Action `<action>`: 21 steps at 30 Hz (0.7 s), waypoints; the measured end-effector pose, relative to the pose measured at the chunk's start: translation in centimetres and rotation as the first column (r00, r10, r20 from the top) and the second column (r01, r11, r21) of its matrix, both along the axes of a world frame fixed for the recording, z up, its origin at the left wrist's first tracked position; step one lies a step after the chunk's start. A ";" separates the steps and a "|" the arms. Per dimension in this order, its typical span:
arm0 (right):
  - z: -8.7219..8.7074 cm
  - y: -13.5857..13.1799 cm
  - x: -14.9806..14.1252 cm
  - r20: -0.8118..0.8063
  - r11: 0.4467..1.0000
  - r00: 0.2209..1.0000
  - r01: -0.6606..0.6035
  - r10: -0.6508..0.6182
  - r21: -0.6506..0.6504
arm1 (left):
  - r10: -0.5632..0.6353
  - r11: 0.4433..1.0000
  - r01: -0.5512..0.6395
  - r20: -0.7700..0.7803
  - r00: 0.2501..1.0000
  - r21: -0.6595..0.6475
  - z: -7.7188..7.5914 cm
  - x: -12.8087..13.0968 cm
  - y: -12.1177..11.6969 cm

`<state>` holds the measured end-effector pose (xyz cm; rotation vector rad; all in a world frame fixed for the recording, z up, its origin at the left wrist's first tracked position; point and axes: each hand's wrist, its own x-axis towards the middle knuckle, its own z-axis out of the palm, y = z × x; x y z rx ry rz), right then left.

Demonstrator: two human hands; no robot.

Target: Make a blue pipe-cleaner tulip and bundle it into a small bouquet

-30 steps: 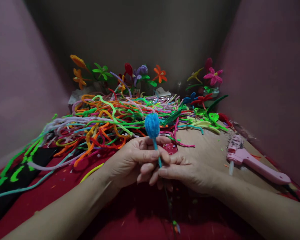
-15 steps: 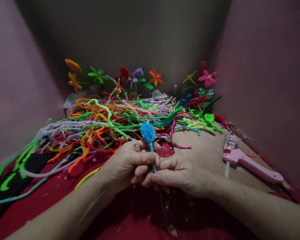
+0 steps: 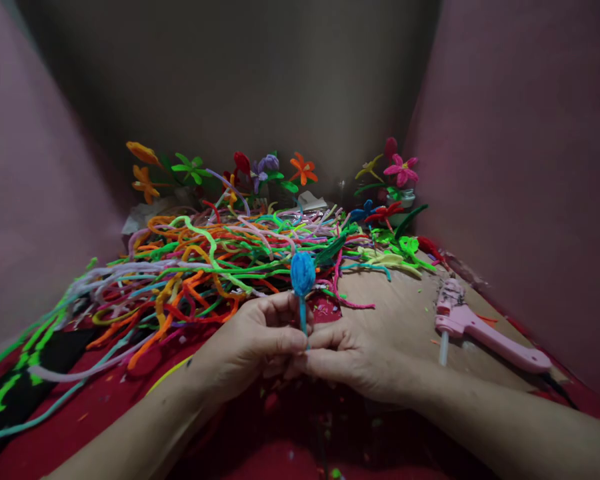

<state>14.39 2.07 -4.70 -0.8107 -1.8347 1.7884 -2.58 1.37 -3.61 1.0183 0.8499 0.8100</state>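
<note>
A blue pipe-cleaner bud [image 3: 303,273] stands upright on a thin teal stem [image 3: 303,321]. My left hand [image 3: 250,343] is closed, its thumb and forefinger pinching the stem just below the bud. My right hand [image 3: 353,357] is closed too, its fingertips pressed on the same stem lower down, touching the left hand's fingers. Both hands hover over a red cloth [image 3: 110,407] near my body. The stem's lower end is hidden behind my fingers.
A large tangle of coloured pipe cleaners [image 3: 205,257] lies beyond the hands. Finished pipe-cleaner flowers [image 3: 300,168] stand along the back wall. A pink glue gun [image 3: 480,330] lies on a brown board [image 3: 400,300] at the right. Pink walls close in on both sides.
My hands have slid a little down and left along the stem, so the bud stands more upright. The view has tilted slightly, shifting everything lower and leftward.
</note>
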 end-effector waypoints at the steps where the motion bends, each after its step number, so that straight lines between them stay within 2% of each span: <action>1: -0.2 0.0 0.0 -0.005 1.000 1.000 -0.007 0.007 0.002 | 0.010 1.000 -0.009 -0.038 0.999 0.010 -0.1 0.0 0.0; 7: -0.5 0.3 -0.1 -0.025 0.999 0.999 -0.032 0.032 0.008 | 0.089 0.996 -0.087 -0.101 0.991 0.022 -0.2 0.0 -0.1; 12: 0.2 0.1 0.2 0.005 0.999 0.999 -0.043 0.043 0.014 | 0.039 0.998 -0.033 -0.124 0.992 0.051 0.3 -0.1 0.0; 16: 0.7 0.0 0.4 0.040 0.999 0.999 -0.027 0.026 0.022 | 0.006 0.999 -0.004 -0.064 0.998 0.034 0.4 -0.1 0.0; 21: 0.5 0.1 0.7 -0.002 0.992 1.000 0.002 -0.001 0.123 | 0.008 0.999 -0.007 -0.014 1.000 0.042 0.8 0.2 -0.2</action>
